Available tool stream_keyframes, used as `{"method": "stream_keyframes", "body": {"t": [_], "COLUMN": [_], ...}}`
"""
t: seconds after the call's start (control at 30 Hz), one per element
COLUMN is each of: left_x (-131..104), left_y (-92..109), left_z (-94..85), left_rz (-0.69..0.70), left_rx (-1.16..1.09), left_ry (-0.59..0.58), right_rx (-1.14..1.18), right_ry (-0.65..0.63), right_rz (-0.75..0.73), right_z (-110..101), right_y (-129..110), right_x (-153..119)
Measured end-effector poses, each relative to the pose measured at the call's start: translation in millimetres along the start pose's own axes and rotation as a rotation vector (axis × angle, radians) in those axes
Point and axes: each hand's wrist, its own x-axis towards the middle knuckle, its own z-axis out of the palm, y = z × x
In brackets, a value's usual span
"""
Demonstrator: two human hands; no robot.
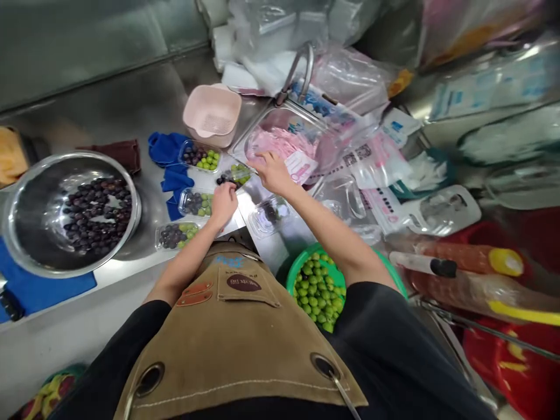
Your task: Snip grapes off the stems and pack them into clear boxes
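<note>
Tan apron [249, 350] cloth spreads nearest of all, and beyond its bib I see the left hand [224, 203] and the right hand [273, 173] at one clear tub of grapes [241, 173] on the steel surface [161, 116]. That tub sits ahead of the apron and between the two: just beyond the left hand, just left of the right hand's fingertips. Its long axis seems to run crosswise, from one side towards the other, though fingers cover part of it. Neither arm is plainly nearer; the left reaches its near side, the right its right-hand end. The left hand curls its fingers down by the dark grapes; the right stretches out its index finger. Whether either one truly grips the plastic, I cannot tell from where I stand. Three filled tubs [193, 203] stand to the left, beside a blue cloth [177, 181], with a steel bowl [41, 204] of dark grapes farther left. Another clear tub [265, 224] lies below the right wrist, and a green basket [300, 256] of green fruit is partly hidden by the right arm
</note>
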Motion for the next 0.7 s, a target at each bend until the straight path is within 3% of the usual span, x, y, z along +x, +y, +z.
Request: {"method": "stream_keyframes", "body": {"t": [0.1,0.2,0.37,0.53,0.7], "left_x": [17,34,56,61,63], "left_y": [-22,-32,-29,-29,-32], "left_z": [-43.2,-64.3,-58.9,-49.6,-45.3], "left_rz": [-0.111,-0.198,-0.323,-0.359,-0.345], "left_rx": [0.131,0.277,0.388,0.383,0.368], "left_ry": [0.192,0.148,-0.167,-0.195,-0.248], "right_rx": [0.027,0.12,0.284,0.228,0.206], "right_ry": [-0.095,-0.144,-0.138,0.02,-0.022], "right_rz": [-0.143,-0.259,-0.235,0.09,0.346], "right_z": [42,69,86,88,88], "right_y": [15,33,46,41,26], "right_x": [30,40,38,32,31]}}
